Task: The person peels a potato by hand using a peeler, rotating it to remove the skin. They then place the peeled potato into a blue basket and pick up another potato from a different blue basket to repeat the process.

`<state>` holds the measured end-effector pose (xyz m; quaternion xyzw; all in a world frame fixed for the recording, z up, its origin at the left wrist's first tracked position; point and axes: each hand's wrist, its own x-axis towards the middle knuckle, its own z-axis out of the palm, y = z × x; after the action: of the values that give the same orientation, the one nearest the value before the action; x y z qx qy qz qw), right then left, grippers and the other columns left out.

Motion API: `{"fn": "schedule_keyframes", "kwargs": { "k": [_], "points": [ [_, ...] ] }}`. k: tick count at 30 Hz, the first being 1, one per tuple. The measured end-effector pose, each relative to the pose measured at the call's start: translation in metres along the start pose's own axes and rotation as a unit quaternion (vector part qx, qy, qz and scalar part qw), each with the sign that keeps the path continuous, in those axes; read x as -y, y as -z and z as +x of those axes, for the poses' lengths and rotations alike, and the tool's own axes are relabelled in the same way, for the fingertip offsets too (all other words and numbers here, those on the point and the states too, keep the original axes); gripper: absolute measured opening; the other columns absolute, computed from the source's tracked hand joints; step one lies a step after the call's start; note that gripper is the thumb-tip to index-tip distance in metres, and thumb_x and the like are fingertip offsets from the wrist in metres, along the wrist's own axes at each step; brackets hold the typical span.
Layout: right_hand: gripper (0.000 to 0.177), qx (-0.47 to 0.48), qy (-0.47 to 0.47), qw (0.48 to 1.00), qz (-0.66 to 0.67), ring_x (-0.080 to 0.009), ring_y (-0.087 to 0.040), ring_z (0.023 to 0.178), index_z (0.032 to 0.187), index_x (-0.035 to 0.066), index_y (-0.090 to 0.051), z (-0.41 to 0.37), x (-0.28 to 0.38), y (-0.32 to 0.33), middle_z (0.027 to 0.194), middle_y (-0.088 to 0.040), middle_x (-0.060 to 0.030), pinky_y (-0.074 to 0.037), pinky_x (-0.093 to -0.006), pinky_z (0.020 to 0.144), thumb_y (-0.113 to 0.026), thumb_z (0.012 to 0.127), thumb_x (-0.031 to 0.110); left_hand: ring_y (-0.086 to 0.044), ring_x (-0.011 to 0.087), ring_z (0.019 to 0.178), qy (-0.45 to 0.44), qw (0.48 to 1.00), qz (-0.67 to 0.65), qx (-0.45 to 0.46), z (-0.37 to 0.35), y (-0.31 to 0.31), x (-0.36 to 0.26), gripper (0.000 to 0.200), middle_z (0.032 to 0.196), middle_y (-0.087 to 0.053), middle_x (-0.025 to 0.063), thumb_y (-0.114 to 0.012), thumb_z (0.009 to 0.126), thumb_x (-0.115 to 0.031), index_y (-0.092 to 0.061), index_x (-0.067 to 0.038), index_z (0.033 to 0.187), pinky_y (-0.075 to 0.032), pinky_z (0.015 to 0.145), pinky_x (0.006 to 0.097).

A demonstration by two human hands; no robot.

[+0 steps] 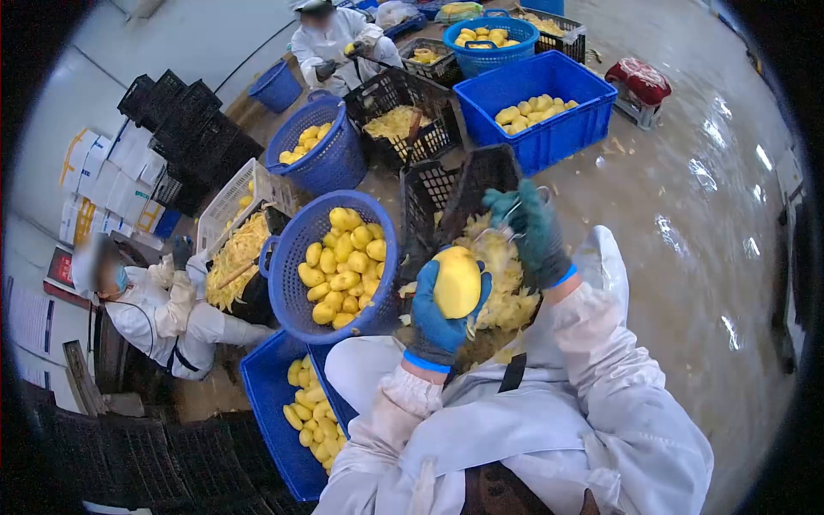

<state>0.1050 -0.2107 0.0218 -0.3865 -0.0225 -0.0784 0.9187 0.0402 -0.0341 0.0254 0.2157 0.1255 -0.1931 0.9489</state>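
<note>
1. The left hand (439, 326), in a blue glove, is at the centre of the frame, its fingers clamped around a yellow peeled fruit (457, 281).
2. The right hand (534, 230), in a teal glove, is just upper right of the fruit, its fingers closed on a thin metal tool (506, 219).
3. Behind both hands is a black crate (433, 193) of peelings (508, 292), and left of it a blue basket (292, 257) of fruit.

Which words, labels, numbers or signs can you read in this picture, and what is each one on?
None can be read.
White cartons: coloured marks, too blurred to read.
Red panel by the wall: too small to read.
Yellow fruit in the left hand: no label.
</note>
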Motion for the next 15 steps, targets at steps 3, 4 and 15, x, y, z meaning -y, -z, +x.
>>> {"fn": "schedule_keyframes", "kwargs": {
  "k": [3,4,15],
  "points": [
    [0.046,0.049,-0.08,0.995,-0.02,-0.0204,-0.064,0.079,0.076,0.002,-0.062,-0.006,-0.006,-0.012,0.071,-0.064,-0.0085,-0.047,-0.0364,0.089,-0.047,0.097,0.039,-0.057,0.0286,0.108,-0.005,0.998,0.046,0.039,0.004,0.004,-0.003,0.039,0.12,-0.057,0.0111,-0.05,0.095,-0.034,-0.051,-0.009,0.126,-0.048,0.094,0.0485],
    [0.043,0.097,-0.086,0.99,-0.047,-0.0197,-0.065,0.077,0.083,0.001,-0.064,-0.009,-0.008,-0.015,0.079,-0.066,-0.0107,-0.05,-0.0342,0.079,-0.048,0.097,0.038,-0.058,0.0287,0.107,-0.001,0.997,0.061,0.056,0.005,0.006,-0.003,0.039,0.119,-0.057,0.0108,-0.051,0.095,-0.034,-0.051,-0.009,0.125,-0.048,0.094,0.0491],
    [0.046,0.03,-0.144,0.982,-0.121,-0.0157,-0.065,0.069,0.081,0.001,-0.067,0.032,-0.032,0.034,0.077,-0.068,-0.0124,-0.05,-0.029,0.066,-0.052,0.094,0.042,-0.061,0.0242,0.097,-0.093,0.936,0.332,0.067,-0.003,0.026,-0.002,0.047,0.116,-0.058,0.0138,-0.044,0.098,-0.032,-0.041,-0.001,0.133,-0.053,0.084,0.0381]
  ]
}}
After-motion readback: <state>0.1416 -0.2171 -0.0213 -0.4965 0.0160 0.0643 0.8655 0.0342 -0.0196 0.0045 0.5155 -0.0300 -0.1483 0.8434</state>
